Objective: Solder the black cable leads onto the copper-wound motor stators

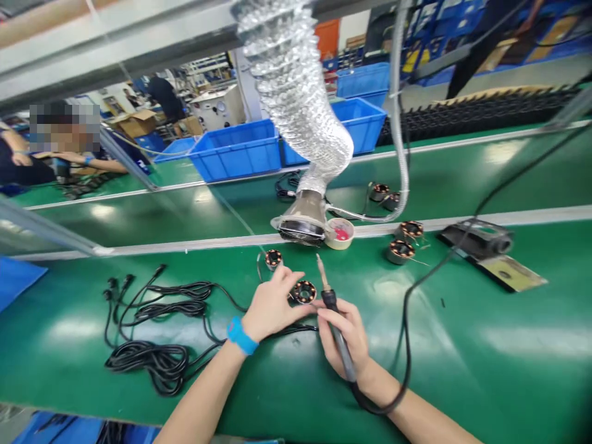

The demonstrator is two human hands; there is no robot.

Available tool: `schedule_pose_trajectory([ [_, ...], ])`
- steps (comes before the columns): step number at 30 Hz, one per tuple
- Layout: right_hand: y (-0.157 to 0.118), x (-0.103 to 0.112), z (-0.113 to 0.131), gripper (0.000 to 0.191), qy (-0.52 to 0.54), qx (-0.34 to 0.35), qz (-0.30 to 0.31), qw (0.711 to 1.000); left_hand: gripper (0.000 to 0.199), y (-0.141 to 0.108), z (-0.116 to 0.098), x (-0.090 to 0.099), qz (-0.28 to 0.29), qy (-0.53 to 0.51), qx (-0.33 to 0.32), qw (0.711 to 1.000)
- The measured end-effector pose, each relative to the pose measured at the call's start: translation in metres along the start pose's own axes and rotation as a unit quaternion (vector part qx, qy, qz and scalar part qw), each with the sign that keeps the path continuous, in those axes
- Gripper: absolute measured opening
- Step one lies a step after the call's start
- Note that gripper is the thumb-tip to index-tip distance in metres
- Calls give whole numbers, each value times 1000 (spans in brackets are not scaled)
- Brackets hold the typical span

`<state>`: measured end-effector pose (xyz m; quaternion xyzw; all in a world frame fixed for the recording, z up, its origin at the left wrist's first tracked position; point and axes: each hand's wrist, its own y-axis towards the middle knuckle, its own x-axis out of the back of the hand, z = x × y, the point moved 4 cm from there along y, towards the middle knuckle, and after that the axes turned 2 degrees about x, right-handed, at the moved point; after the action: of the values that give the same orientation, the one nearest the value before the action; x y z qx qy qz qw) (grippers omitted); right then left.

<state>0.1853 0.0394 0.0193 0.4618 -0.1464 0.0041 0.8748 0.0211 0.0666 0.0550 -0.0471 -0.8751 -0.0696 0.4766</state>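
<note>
Now, left fingers (296, 310) on a coil (304, 291), right fingers (333, 314) around a soldering iron (330, 300)

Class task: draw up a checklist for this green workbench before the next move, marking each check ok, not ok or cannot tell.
1. Right hand firmly holds the black-handled soldering iron: ok.
2. Left hand touches the round copper-wound coil ring: ok.
3. Iron tip stays clear of the coiled black cables: ok.
4. Silver ducted fume nozzle sits near the work: ok.
5. Iron tip is hot: cannot tell.
6. Coil ring's solder joints are sound: cannot tell.
</note>
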Motion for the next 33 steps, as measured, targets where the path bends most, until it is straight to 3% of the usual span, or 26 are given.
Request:
schedule_pose_trajectory([
  [3, 0, 0, -1, 49, 1, 12, -9, 1000, 50, 7, -13, -8, 80, 167, -43, 982],
  [5, 0, 1, -2, 49, 0, 16, -13, 1000, 39, 12, -16, -10, 92, 211, -54, 972],
  [8, 0, 2, -2, 48, -7, 16, -10, 1000, 34, 16, -13, -9, 71, 242, -54, 966],
  [12, 1, 3, -3, 49, -7, 16, -9, 1000, 40, 21, 6, -1, 30, 275, -5, 961],
  [24, 4, 10, -4, 50, -11, 28, -12, 999, 36, 32, 35, 2, -19, 274, 82, 958],
  [29, 10, 16, 0, 41, -15, 45, -34, 998, 35, 49, 66, 14, -31, 282, 84, 955],
  [33, 14, 19, 2, 34, -27, 47, -54, 997, 36, 83, 97, 39, -66, 297, 109, 946],
])
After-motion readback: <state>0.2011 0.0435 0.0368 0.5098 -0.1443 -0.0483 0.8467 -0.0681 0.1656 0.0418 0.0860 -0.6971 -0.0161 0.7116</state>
